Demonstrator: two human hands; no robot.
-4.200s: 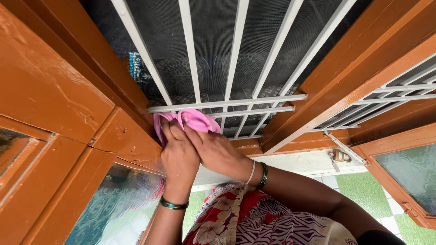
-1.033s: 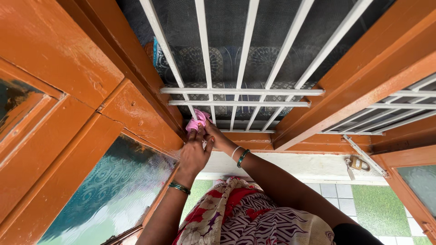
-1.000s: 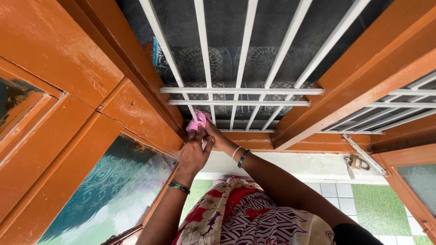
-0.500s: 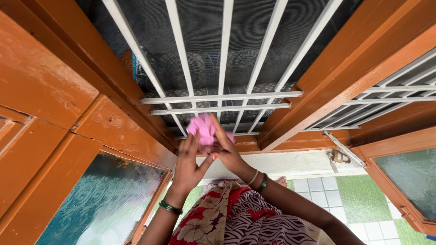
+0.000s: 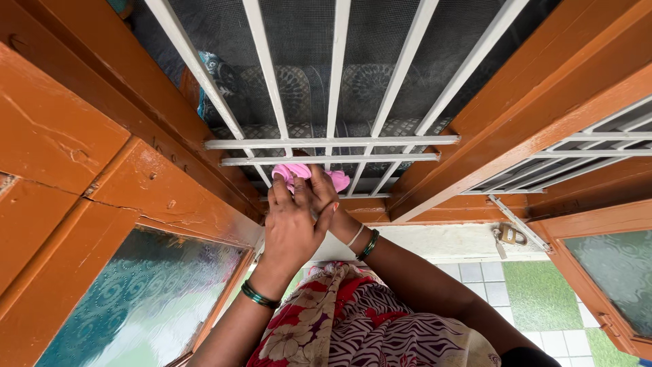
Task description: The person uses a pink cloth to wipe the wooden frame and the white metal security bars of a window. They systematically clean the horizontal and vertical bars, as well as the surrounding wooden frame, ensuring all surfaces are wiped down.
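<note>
Pink cloth (image 5: 309,176), crumpled into a soft wad, sits against the white grille (image 5: 333,143), just under the lower of its two cross bars. Its long axis runs sideways along that bar, one bunched end toward the orange frame's left side, the other poking out to the right. It looks plain and creased (no pattern that I can make out).

Both hands press on it from below. The left hand (image 5: 292,228) lies flat over the wad's left part, fingers spread and pointing up at the grille. The right hand (image 5: 326,197) is mostly hidden behind the left; its fingers curl over the cloth's right part, holding it to the bars. Green bangles ring both wrists.

Behind the grille is dark mesh, with patterned fabric showing through it. Right of the grille, below a slanting metal stay, a brass padlock (image 5: 509,235) hangs by the orange frame (image 5: 516,102). Left of the grille, a shutter holds textured teal glass (image 5: 142,299).
</note>
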